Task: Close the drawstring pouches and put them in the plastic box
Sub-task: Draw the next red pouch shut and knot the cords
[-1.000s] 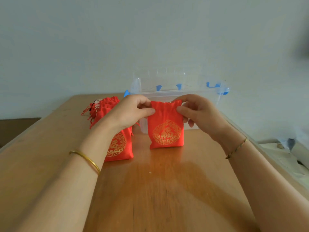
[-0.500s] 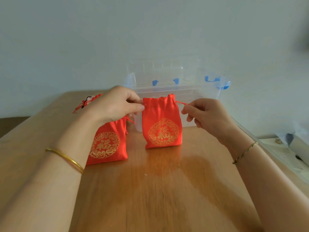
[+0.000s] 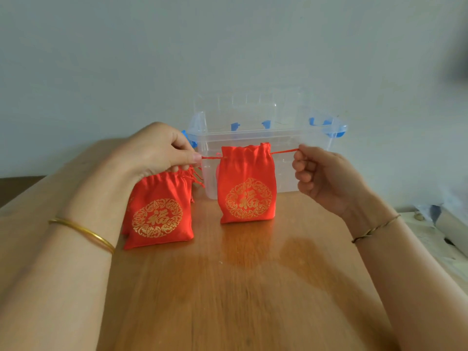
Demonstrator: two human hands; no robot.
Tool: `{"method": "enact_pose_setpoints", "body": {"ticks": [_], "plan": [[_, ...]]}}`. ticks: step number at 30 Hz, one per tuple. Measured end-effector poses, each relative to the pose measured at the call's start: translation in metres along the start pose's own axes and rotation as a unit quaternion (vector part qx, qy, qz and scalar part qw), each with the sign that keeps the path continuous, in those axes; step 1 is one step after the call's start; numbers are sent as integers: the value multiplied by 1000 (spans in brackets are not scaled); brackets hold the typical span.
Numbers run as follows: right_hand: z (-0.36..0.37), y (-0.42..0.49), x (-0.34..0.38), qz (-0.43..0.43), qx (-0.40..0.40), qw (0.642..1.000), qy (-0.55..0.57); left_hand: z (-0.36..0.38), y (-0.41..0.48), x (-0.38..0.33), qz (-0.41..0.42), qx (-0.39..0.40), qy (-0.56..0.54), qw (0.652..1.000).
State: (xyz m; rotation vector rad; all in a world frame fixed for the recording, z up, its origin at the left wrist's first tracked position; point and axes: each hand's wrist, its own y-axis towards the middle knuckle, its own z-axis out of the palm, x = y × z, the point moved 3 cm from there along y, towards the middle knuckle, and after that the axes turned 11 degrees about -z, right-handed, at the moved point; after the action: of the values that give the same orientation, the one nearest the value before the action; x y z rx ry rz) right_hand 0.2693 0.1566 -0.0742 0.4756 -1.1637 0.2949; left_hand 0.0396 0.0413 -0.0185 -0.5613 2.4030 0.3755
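A red drawstring pouch [image 3: 247,183] with a gold emblem stands upright on the wooden table [image 3: 240,287], its mouth gathered partly shut. My left hand [image 3: 157,150] pinches the left drawstring and my right hand [image 3: 321,173] pinches the right drawstring; both cords are stretched taut sideways. A pile of more red pouches [image 3: 159,211] lies to the left, under my left hand. Right behind the held pouch stands the clear plastic box [image 3: 291,153] with blue clips, its lid open and leaning back against the wall.
The grey wall rises just behind the box. Off the table's right edge lie pale papers and clutter [image 3: 435,224]. The table's left edge drops to a dark floor [image 3: 15,188].
My hands moved apart from the pouch's top corners, drawing the two cords outward. The pouch's mouth has gathered and narrowed. The view shifted slightly.
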Motion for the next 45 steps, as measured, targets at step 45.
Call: {"method": "enact_pose_setpoints", "body": {"ticks": [45], "plan": [[71,-7,18,-178,135,954,-200,24,-14,-47,42,93,-385,917]]}}
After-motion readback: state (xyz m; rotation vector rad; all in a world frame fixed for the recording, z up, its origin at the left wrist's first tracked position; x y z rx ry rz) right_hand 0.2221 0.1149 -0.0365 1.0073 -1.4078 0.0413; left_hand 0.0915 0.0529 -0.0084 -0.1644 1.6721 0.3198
